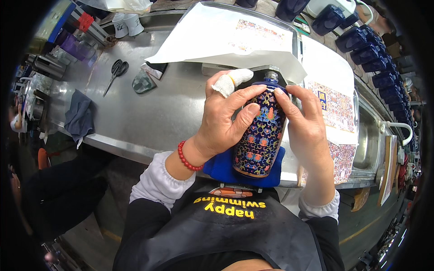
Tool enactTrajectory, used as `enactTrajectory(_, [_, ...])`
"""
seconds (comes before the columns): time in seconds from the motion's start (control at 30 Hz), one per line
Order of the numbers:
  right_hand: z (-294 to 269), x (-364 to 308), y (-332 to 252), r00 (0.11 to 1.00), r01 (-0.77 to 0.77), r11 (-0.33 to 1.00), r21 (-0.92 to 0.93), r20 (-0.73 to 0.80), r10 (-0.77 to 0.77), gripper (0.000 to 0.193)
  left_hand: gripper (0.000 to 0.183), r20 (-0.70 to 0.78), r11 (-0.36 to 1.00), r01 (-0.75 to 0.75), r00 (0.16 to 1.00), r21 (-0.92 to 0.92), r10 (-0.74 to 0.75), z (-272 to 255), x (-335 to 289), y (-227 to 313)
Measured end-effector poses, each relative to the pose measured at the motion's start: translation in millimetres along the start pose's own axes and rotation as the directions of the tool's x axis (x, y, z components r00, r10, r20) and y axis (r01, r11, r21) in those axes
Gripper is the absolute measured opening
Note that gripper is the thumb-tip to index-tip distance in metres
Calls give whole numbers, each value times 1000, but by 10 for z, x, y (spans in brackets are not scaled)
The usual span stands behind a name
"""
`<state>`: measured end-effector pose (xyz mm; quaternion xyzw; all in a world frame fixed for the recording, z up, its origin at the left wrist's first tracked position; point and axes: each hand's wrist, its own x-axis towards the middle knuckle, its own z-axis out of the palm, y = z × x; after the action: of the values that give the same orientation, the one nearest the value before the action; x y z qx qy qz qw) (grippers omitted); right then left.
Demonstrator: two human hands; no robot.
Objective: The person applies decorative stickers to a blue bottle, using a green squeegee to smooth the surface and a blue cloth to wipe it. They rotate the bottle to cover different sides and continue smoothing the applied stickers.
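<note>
A dark blue bottle (260, 142) with a colourful floral pattern leans in front of me, its clear threaded neck pointing away. Its lower end rests over a folded blue cloth (217, 166) at the counter's near edge. My left hand (214, 119) grips the bottle's left side near the shoulder, thumb and a finger on the pattern. White fabric (233, 81) wraps one of that hand's fingers. On the right shoulder, my right hand (309, 128) presses its thumb and fingertips close to the neck. The bottle's far underside is hidden.
White paper (194, 40) and printed pattern sheets (334, 106) lie beyond and right of the bottle. Scissors (118, 70), a greenish flat piece (143, 82) and a grey cloth (80, 115) are at left. Several blue bottles (366, 53) line the far right, near a sink (367, 142).
</note>
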<state>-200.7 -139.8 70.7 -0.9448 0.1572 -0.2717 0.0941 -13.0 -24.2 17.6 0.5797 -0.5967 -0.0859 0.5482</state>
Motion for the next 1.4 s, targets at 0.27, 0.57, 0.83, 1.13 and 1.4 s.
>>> enactTrajectory(0.27, [-4,-3,0,1000,9,1000,-7,2,-9,59,53,-35,1000,-25,999,-7,25,17,-49,24])
enactTrajectory(0.57, [-5,-6,-13,1000,-8,1000,-3,13,8,58,69,23,974,-102,995,204,99,86,-76,49])
enactTrajectory(0.83, [-5,-6,-22,1000,-5,1000,-5,9,5,59,74,60,966,-125,992,228,114,66,-83,57])
enactTrajectory(1.13, [-13,-4,-27,1000,3,1000,-1,13,-3,59,79,46,974,-133,991,184,127,82,-101,38])
enactTrajectory(1.4, [-6,0,-33,1000,9,1000,-19,7,-9,62,85,72,971,-115,992,210,102,88,-109,75])
